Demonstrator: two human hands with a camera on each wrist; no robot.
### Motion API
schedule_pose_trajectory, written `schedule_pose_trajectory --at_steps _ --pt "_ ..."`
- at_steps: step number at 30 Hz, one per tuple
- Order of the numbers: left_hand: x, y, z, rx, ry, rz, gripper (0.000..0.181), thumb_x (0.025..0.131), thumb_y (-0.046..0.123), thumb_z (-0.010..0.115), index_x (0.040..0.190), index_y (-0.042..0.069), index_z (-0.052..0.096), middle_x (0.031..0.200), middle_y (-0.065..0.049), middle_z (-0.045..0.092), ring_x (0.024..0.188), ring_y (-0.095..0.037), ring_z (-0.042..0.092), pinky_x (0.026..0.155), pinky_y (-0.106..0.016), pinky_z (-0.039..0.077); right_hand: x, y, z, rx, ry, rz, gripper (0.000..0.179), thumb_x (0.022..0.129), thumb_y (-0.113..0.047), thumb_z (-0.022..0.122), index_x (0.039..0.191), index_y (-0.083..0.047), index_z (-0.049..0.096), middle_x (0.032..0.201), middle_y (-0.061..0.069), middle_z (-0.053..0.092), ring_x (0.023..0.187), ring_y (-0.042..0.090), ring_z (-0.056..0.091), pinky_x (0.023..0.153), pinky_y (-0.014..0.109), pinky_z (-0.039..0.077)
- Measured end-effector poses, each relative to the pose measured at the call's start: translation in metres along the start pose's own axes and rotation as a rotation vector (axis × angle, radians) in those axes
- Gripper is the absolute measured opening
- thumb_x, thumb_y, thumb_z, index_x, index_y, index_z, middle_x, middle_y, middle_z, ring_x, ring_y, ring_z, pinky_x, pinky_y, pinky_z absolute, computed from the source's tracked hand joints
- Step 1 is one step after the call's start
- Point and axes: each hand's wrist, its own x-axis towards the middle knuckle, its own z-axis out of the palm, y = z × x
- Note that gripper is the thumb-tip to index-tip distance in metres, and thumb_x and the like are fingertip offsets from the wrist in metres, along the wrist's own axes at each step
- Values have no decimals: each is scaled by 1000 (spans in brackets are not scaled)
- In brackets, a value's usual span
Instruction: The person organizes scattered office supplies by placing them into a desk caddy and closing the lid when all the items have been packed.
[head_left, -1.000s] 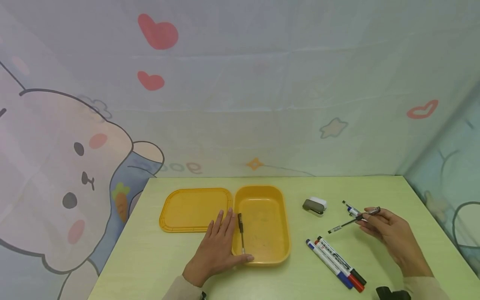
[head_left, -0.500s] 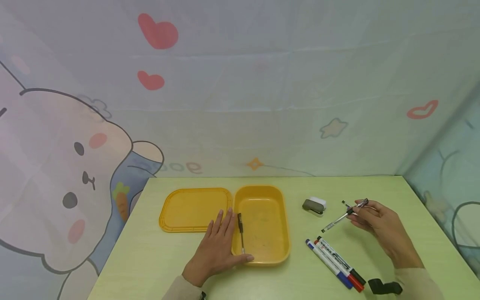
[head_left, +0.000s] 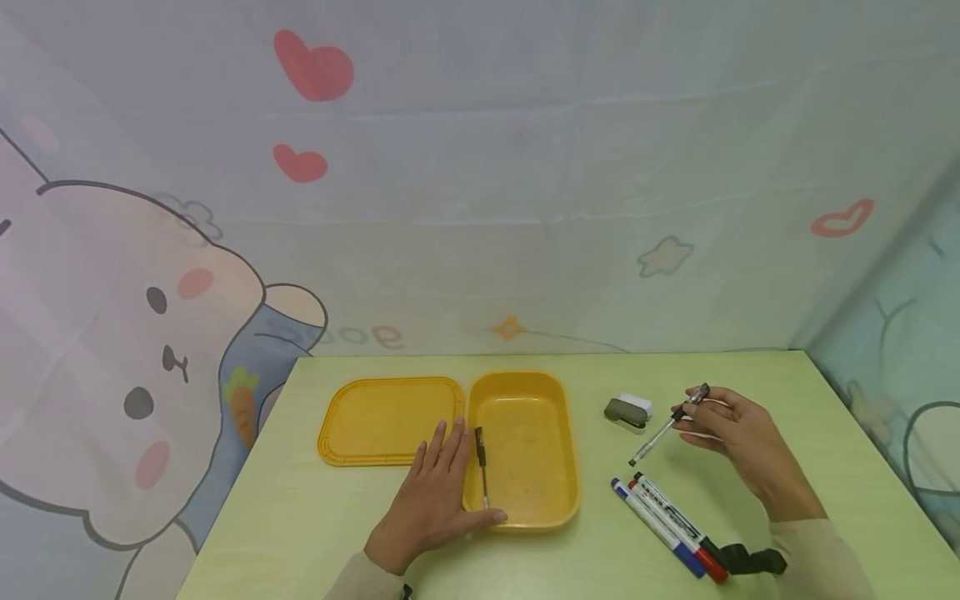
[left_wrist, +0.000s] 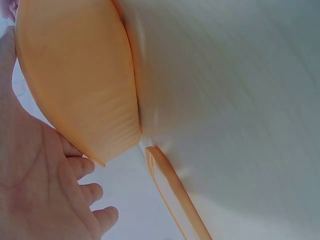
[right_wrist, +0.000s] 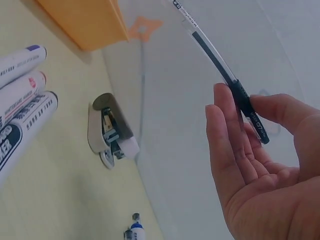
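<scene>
Held between the thumb and fingers of my right hand (head_left: 738, 437) is a clear gel pen (head_left: 654, 442) with a dark grip. It slants down toward the left above the table, and the right wrist view shows its dark end (right_wrist: 247, 110) at the fingertips. My left hand (head_left: 427, 504) lies along the left side of a yellow plastic box (head_left: 536, 454), fingers straight and thumb over the front rim. In the left wrist view the fingers (left_wrist: 80, 167) touch the box wall (left_wrist: 82, 80). Another gel pen (head_left: 482, 454) lies inside the box at its left edge.
Left of the box lies its flat yellow lid (head_left: 390, 417). A grey and white stapler (head_left: 628, 412) sits to the right, with three whiteboard markers (head_left: 675, 529) side by side in front. The right wrist view also shows a small blue-and-white item (right_wrist: 135, 229). A patterned cloth backs the table.
My right hand has moved left with the pen, which now tilts more steeply. My left hand and the box have stayed in place.
</scene>
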Motion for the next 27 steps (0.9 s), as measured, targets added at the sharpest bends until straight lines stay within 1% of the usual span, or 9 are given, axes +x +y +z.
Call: schedule_pose_trajectory --at_steps 6,10,17,20,24,27 --pt "0 0 0 2 5 1 117 86 79 55 164 9 5 171 -11 6 157 -36 4 122 -61 16 5 -4 9 -31 -16 -7 36 100 -21 67 129 -3 55 107 -4 76 97 21 76 84 35 60" --pt "1 0 0 2 2 1 117 86 79 55 164 9 4 171 -11 5 157 -36 4 123 -61 15 8 -7 16 -16 -34 -20 35 100 -18 66 128 -1 55 107 -2 76 95 20 76 83 34 60" --pt "1 0 0 0 1 1 117 85 81 54 164 9 5 171 -11 5 157 -35 3 122 -61 16 12 -10 25 -32 -75 -37 29 102 -20 63 127 -6 58 109 -4 75 93 17 76 82 33 61" --pt "1 0 1 1 -3 -2 117 85 82 53 164 9 5 171 -10 5 157 -33 0 123 -60 15 13 -10 29 -20 -100 -38 28 103 -20 63 127 -7 58 111 -1 75 94 19 76 83 34 60" --pt "1 -1 1 6 1 -1 118 85 82 52 164 9 4 171 -10 5 157 -32 -1 123 -60 15 15 -11 34 -21 -119 -37 31 103 -19 63 129 -5 56 111 4 75 94 22 76 85 36 60" --pt "1 -1 1 8 5 1 117 85 82 52 164 9 4 171 -10 5 157 -32 -1 123 -60 15 16 -12 40 -51 -121 -31 36 102 -20 64 132 -2 54 109 4 76 93 23 76 85 38 60"
